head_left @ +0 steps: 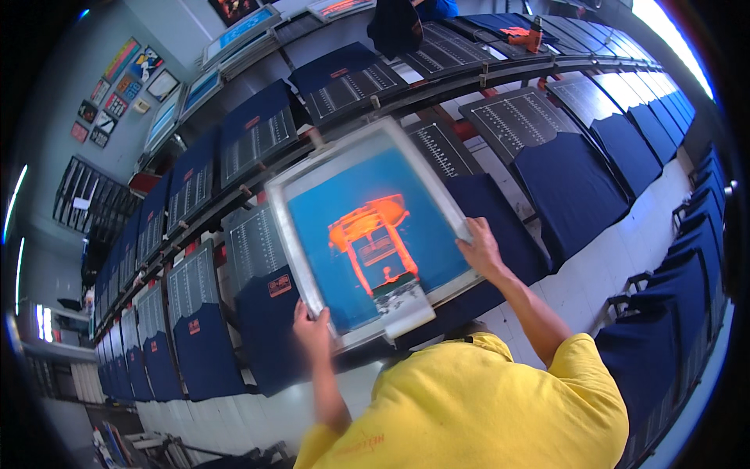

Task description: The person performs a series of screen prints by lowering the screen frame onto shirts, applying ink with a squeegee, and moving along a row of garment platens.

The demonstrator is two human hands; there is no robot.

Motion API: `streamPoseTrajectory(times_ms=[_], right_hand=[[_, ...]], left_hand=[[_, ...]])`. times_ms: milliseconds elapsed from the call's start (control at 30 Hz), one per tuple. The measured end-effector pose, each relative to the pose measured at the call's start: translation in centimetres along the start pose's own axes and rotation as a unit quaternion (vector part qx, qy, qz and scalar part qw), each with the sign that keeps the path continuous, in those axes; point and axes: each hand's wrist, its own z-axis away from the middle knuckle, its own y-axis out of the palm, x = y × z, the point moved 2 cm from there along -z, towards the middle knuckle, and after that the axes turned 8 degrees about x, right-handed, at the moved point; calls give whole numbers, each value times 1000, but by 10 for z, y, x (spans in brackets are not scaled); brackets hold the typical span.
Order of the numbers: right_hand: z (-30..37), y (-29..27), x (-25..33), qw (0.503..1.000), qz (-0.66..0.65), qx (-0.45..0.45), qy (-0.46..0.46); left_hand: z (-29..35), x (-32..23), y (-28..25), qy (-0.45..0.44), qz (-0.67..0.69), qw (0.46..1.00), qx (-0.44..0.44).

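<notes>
My left hand (pixel 313 328) grips the near left side of a screen printing frame (pixel 291 234), its thumb lying over the rim. My right hand (pixel 481 247) is closed on the frame's right side. The frame sits tilted above a row of dark boards, and its mesh (pixel 320 207) is blue. Bright orange ink (pixel 361 227) is smeared across the middle of the mesh. At the near end of the ink rests a squeegee (pixel 408 313) with a pale handle, touched by neither hand. What lies under the frame is mostly hidden.
Navy fabric pieces (pixel 574 187) lie over boards in long rows, several bearing small red-orange prints. An orange heat gun (pixel 534 37) stands on the far row. More navy pieces hang along a rack (pixel 664 313) at right. Other screens (pixel 242 30) lean at the back.
</notes>
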Motion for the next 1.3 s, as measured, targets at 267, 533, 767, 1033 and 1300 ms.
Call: streamPoseTrajectory(times_ms=[267, 533, 767, 1033, 1300], right_hand=[[-22, -106, -98, 999, 44, -18, 26], [-61, -105, -132, 998, 49, -9, 25], [-77, -94, -129, 997, 72, 10, 22], [-81, -90, -133, 998, 62, 5, 22], [-81, -84, -143, 999, 29, -25, -21]], left_hand=[[5, -40, 135, 59, -27, 998, -2], [-23, -41, 168, 101, -9, 995, -7], [-32, -37, 168, 59, 16, 998, 14], [-38, -38, 170, 58, 2, 998, 15], [-38, -30, 171, 35, 10, 999, 27]])
